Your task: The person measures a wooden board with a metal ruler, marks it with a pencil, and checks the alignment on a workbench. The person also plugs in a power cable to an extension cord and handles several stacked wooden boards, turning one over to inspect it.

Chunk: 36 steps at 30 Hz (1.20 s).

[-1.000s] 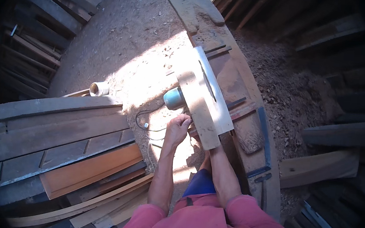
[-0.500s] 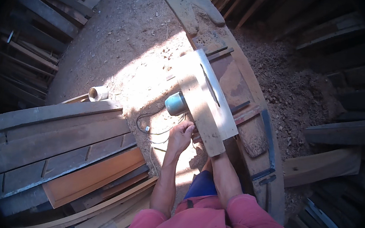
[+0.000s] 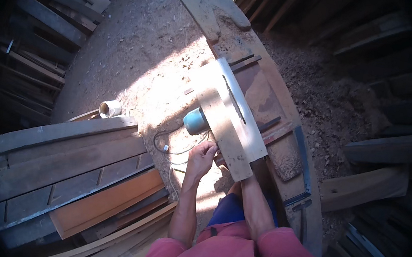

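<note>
The pale slotted plate (image 3: 249,135) lies tilted over the bench (image 3: 280,93), with a wooden strip (image 3: 224,140) running along its left edge. A teal motor housing (image 3: 196,121) juts out to the plate's left, past that strip. The left hand (image 3: 202,158) is below the plate's left side, its fingers curled and thumb laid against them; I cannot tell whether they pinch anything. The right forearm (image 3: 256,206) reaches up below the plate's lower end, where its hand is hidden, so its grip cannot be told. Farther left of the plate are a loose cable (image 3: 155,145), a whitish container (image 3: 110,109) and stacked planks (image 3: 68,160).
</note>
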Each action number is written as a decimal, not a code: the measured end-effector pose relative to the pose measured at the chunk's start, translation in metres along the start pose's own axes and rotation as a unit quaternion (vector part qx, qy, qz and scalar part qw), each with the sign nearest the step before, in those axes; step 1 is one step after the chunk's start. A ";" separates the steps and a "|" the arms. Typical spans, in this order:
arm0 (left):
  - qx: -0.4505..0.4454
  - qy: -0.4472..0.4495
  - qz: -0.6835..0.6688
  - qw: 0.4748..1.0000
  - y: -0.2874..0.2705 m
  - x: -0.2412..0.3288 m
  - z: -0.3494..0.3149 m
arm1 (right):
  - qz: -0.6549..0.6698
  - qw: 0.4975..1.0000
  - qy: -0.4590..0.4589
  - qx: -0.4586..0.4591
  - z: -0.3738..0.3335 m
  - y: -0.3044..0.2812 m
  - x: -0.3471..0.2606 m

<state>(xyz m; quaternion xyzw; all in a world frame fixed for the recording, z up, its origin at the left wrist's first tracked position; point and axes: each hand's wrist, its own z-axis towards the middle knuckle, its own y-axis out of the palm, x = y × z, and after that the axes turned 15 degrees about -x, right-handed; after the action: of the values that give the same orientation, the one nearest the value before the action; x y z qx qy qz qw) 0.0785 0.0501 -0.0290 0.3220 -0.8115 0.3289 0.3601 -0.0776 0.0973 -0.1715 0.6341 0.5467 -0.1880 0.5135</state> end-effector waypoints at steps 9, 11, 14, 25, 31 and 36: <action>-0.016 -0.049 -0.011 0.999 0.004 0.002 -0.002 | 0.154 0.986 -0.043 -0.035 0.000 0.005 0.010; -0.017 -0.052 -0.026 0.998 0.004 -0.006 -0.003 | 0.171 0.983 -0.047 -0.037 0.002 0.011 0.015; 0.009 0.013 -0.026 1.000 0.004 -0.010 -0.002 | 0.185 0.980 -0.050 -0.044 0.003 0.017 0.018; 0.009 -0.006 -0.080 0.997 0.010 -0.011 -0.002 | 0.193 0.979 -0.038 -0.056 0.002 0.013 0.022; 0.028 0.026 -0.105 0.994 0.018 -0.029 0.001 | 0.198 0.977 -0.034 -0.068 0.005 0.008 0.018; 0.134 0.041 -0.160 0.977 0.028 -0.031 -0.013 | 0.209 0.974 -0.031 -0.079 0.002 0.008 0.013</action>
<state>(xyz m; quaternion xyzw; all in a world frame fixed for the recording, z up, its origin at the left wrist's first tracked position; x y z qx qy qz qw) 0.0786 0.0846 -0.0554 0.4793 -0.6824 0.3856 0.3948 -0.0658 0.1034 -0.1789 0.6858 0.3990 -0.0516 0.6065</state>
